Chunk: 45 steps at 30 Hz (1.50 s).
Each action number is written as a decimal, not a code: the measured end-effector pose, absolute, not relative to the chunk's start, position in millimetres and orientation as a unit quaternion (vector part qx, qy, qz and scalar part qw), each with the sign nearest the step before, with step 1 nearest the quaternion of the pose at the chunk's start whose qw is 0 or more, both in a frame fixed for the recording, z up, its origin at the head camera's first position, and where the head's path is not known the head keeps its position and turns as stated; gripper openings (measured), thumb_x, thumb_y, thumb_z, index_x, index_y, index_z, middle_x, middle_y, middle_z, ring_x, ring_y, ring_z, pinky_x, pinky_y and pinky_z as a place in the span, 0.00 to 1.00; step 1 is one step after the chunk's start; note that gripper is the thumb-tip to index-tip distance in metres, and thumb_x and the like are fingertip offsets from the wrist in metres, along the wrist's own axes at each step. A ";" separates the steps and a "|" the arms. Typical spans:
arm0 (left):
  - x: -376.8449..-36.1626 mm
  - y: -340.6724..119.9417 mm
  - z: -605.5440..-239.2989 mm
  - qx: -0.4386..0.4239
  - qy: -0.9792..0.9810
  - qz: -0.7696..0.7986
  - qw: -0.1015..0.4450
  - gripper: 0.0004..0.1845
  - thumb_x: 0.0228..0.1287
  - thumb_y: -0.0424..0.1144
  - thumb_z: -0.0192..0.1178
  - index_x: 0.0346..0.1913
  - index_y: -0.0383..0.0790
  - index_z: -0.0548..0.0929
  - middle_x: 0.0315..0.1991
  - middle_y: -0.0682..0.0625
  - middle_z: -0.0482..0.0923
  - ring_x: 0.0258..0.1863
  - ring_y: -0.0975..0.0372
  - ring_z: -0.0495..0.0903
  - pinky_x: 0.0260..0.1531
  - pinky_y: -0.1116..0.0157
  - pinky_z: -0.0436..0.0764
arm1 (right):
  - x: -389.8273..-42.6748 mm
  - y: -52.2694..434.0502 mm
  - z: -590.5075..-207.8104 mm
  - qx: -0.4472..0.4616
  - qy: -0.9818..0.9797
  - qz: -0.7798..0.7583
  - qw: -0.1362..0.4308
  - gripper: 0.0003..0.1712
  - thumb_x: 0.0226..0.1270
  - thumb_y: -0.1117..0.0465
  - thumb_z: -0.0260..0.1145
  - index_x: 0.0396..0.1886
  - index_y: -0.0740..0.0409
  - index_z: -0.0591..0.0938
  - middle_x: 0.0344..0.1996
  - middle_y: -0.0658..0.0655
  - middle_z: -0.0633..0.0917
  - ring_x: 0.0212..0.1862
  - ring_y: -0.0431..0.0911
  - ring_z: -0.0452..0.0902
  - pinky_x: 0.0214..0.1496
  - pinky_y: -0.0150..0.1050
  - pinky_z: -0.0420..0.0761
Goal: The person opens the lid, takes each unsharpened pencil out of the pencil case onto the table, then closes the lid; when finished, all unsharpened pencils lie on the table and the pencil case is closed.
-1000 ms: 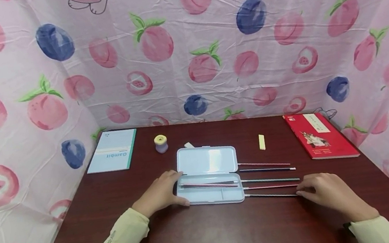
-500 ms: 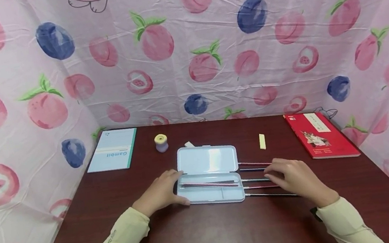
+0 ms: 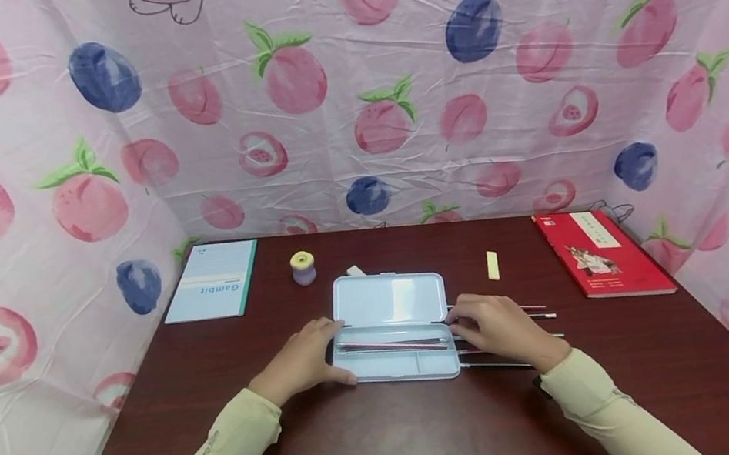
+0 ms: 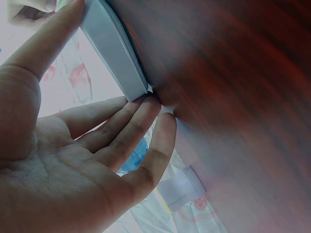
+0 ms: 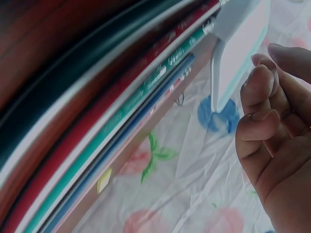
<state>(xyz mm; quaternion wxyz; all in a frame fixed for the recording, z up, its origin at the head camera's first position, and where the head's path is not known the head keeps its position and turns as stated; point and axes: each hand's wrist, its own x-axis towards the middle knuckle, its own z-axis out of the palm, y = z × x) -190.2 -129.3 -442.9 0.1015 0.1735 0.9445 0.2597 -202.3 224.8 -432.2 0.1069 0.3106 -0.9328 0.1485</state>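
An open pale blue pencil case (image 3: 393, 330) lies mid-table with two pencils in its tray. My left hand (image 3: 316, 359) rests at its left end; the left wrist view shows that hand (image 4: 121, 126) with straight fingers against the case (image 4: 114, 63) and the thumb along its side. Several coloured pencils (image 3: 537, 312) lie side by side on the table just right of the case. My right hand (image 3: 483, 323) sits over their near ends at the case's right edge. In the right wrist view its fingers (image 5: 262, 111) are loosely curled beside the case (image 5: 238, 43), above the pencils (image 5: 121, 111), with nothing seen in them.
On the dark wooden table (image 3: 394, 441) lie a blue notebook (image 3: 213, 281) at the back left, a yellow-topped sharpener (image 3: 303, 268), a white eraser (image 3: 356, 271), a yellow eraser (image 3: 492, 265) and a red book (image 3: 597, 254) at the back right. Fruit-print cloth walls stand on three sides.
My right hand has slid left along the pencils, from their far tips to the case's right end. The left hand and the case have stayed put.
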 end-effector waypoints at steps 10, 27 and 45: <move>-190.9 -128.6 -442.1 0.177 0.945 0.255 0.097 0.54 0.50 0.56 0.85 0.77 0.37 0.73 0.72 0.40 0.76 0.69 0.49 0.75 0.75 0.46 0.75 | -208.8 216.1 -436.5 0.321 -0.935 0.127 0.088 0.11 0.61 0.59 0.83 0.43 0.52 0.94 0.35 0.46 0.90 0.30 0.32 0.78 0.34 0.29 0.83; -190.7 -129.6 -443.4 0.178 0.946 0.253 0.099 0.53 0.50 0.56 0.85 0.77 0.37 0.73 0.71 0.40 0.76 0.68 0.49 0.76 0.74 0.46 0.76 | -214.2 210.1 -439.8 0.345 -0.929 0.113 0.068 0.09 0.61 0.58 0.82 0.41 0.50 0.94 0.38 0.47 0.92 0.35 0.36 0.85 0.40 0.34 0.88; -191.3 -130.1 -443.6 0.178 0.947 0.251 0.096 0.53 0.50 0.56 0.85 0.76 0.37 0.74 0.71 0.40 0.77 0.66 0.51 0.76 0.73 0.47 0.77 | -226.4 209.7 -431.8 0.325 -0.931 0.155 -0.060 0.05 0.62 0.58 0.82 0.38 0.49 0.96 0.30 0.41 0.90 0.29 0.30 0.77 0.36 0.30 0.82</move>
